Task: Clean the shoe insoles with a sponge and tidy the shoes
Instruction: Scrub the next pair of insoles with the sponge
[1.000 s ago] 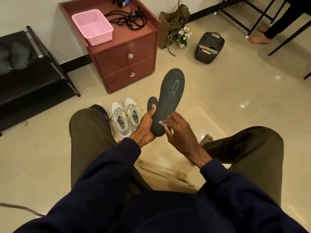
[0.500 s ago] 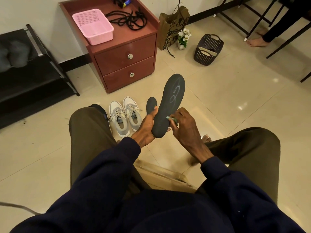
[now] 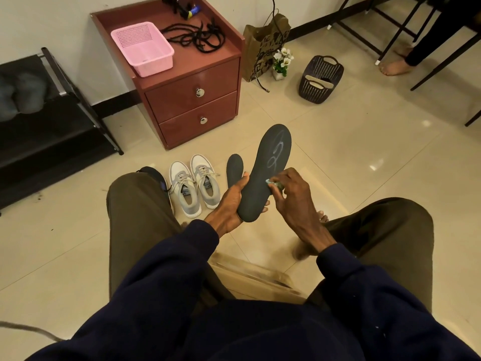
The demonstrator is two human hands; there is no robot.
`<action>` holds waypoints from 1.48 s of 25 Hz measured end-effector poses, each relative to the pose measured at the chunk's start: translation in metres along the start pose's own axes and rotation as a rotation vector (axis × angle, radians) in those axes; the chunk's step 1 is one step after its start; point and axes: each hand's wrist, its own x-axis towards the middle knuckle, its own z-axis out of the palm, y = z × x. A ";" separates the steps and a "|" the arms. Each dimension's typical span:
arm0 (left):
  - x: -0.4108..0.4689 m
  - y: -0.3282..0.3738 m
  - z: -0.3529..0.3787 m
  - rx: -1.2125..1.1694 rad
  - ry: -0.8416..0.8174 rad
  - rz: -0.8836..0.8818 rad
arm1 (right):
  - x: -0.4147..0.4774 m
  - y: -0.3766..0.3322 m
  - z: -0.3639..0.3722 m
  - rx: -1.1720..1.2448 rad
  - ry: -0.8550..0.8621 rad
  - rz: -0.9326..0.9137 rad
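Higher along the insole point(image 3: 263, 178) now, right hand point(image 3: 294, 196) pinches sponge point(image 3: 273, 183); left hand point(image 3: 229, 204) grips its heel; pressing could buckle it.

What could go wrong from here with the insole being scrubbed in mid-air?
1. The left hand holds the insole only near its heel; pressure from the sponge higher up may bend it or work it out of the grip.
2. The right hand pinches the small sponge at its fingertips, so it could slip out.
3. The pale streaks near the toe may be wet; drips could land on the second insole or the shoes nearby.
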 end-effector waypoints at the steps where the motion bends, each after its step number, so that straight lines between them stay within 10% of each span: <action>1: 0.000 0.001 -0.001 -0.019 0.013 0.009 | -0.006 -0.011 0.001 0.059 -0.053 -0.054; 5: -0.004 0.006 -0.003 -0.082 -0.042 -0.007 | -0.009 -0.023 0.007 0.043 -0.148 -0.225; 10: -0.009 0.004 0.001 0.022 -0.161 -0.039 | 0.006 0.018 -0.008 -0.015 0.025 0.045; 17: -0.006 0.009 -0.005 -0.053 -0.129 -0.050 | -0.013 -0.023 0.001 0.095 -0.302 -0.280; 22: -0.005 0.004 -0.003 -0.078 -0.202 -0.086 | 0.006 0.009 -0.007 0.002 -0.030 -0.020; 28: -0.005 0.005 -0.006 -0.066 -0.100 -0.037 | -0.009 -0.023 0.007 0.063 -0.227 -0.281; 32: -0.007 0.003 0.000 -0.075 -0.113 -0.046 | 0.006 0.008 -0.002 -0.048 -0.040 -0.042; 37: -0.002 0.007 -0.009 -0.091 -0.084 -0.015 | -0.023 -0.038 0.006 0.170 -0.324 -0.208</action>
